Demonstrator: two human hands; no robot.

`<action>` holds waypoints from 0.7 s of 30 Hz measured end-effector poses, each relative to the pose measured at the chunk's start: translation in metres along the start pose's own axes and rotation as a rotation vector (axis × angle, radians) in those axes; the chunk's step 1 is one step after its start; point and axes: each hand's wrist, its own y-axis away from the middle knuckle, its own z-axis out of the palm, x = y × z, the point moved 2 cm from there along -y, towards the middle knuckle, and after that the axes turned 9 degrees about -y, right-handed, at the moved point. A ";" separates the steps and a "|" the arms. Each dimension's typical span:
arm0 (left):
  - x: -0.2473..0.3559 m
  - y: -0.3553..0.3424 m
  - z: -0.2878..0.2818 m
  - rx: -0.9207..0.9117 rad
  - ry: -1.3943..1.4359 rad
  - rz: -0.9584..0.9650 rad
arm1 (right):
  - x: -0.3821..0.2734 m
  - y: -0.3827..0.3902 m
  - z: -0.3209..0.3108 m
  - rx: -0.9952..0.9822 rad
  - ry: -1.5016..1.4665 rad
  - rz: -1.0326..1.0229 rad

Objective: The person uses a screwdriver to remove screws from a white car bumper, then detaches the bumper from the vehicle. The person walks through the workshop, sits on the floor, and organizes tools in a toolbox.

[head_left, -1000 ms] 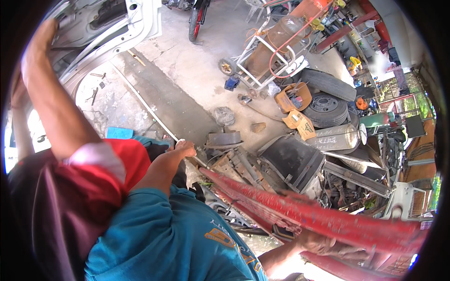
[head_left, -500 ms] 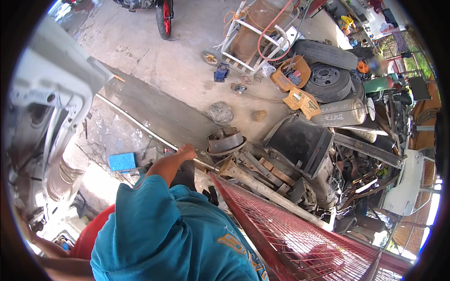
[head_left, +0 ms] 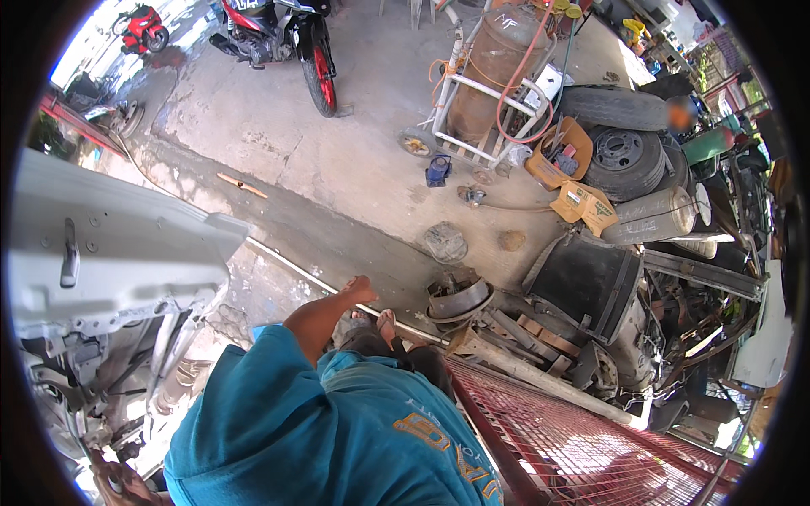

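Concrete floor [head_left: 380, 110] fills most of this workshop, with a motorbike [head_left: 270, 29] at the far end and a white cart [head_left: 489, 148] standing near some stacked tyres [head_left: 624, 160]. Beside me the person in the teal shirt [head_left: 253, 413] is standing, with a pale vehicle body [head_left: 118, 253] on one side and a red mesh frame [head_left: 548, 413] on the other. The left hand [head_left: 361, 289] hangs forward, above the long white strip [head_left: 295, 266] which lies along the floor; I cannot tell if they touch. Its fingers look loosely bent and I see nothing between them, but how far they are spread is too small to tell. The right hand is out of my sight. At the lower left, another person's hand [head_left: 114, 482] is close to the vehicle. I judge this step as a pause or a change of place; any next grip calls for turning carefully beside the frame, then reaching.
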 end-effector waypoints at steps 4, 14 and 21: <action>0.032 -0.010 -0.049 -0.039 -0.199 0.033 | 0.010 -0.033 0.055 -0.135 -0.114 0.185; -0.008 -0.109 -0.165 0.047 -0.361 -0.036 | 0.043 -0.100 0.078 -0.110 -0.243 0.453; -0.113 -0.140 -0.199 0.006 -0.196 -0.300 | 0.106 -0.131 0.012 0.113 -0.317 0.732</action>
